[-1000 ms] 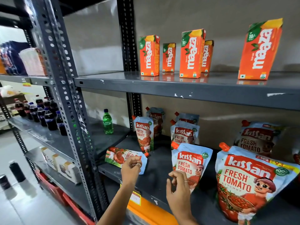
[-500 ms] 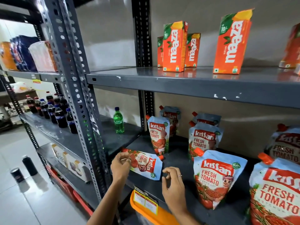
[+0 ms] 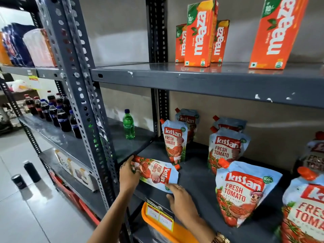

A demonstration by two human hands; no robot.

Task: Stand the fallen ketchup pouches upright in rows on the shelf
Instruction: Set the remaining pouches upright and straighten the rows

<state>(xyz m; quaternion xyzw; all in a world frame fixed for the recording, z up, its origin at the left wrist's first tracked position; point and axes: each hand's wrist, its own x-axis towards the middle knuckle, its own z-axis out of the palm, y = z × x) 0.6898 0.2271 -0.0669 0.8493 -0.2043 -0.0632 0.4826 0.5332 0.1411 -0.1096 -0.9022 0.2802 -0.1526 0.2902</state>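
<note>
One fallen ketchup pouch [image 3: 156,171] lies flat at the front left corner of the grey shelf [image 3: 194,174], its red cap pointing right. My left hand [image 3: 128,174] grips the pouch's bottom end. My right hand [image 3: 178,197] holds its lower right corner near the top edge. Several other ketchup pouches stand upright: one behind the fallen one [image 3: 174,141], one further right [image 3: 226,149], one at the front [image 3: 242,193], and more at the back and far right.
Orange juice cartons [image 3: 199,34] stand on the shelf above. A perforated steel post [image 3: 78,95] rises left of my hands. A green bottle [image 3: 128,124] and dark cola bottles [image 3: 57,116] sit on the left shelf. An orange crate [image 3: 168,228] is below.
Both hands have closed on the fallen pouch: the left moved onto its bottom end, the right reached up to its corner. The view has shifted left and closer.
</note>
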